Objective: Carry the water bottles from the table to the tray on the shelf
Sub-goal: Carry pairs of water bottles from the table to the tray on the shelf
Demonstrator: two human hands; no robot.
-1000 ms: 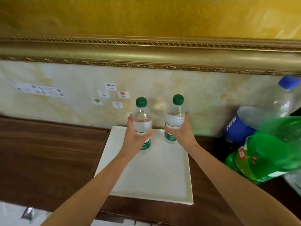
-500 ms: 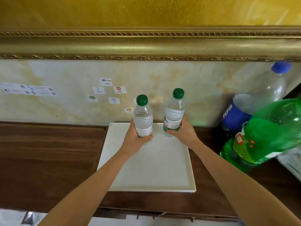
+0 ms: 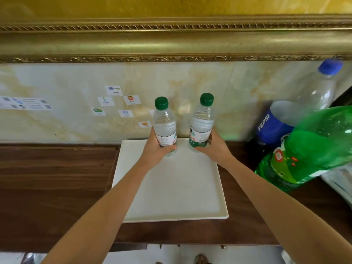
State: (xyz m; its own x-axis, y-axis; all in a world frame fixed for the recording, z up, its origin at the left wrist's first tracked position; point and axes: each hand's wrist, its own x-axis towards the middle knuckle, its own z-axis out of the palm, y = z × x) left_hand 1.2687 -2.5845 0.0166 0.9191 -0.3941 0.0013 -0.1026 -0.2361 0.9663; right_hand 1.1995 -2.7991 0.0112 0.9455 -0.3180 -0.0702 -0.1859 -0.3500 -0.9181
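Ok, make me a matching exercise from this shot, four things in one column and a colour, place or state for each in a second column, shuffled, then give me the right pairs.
Column one:
1. Pepsi bottle
2. left water bottle
3. tray
4. large green bottle

Column two:
A. white, lying flat on the dark wooden shelf
B. blue cap and blue label
C. tilted, nearest the camera on the right
D. green cap, gripped by the left hand

Pairs: 1-B, 2-D, 3-A, 4-C
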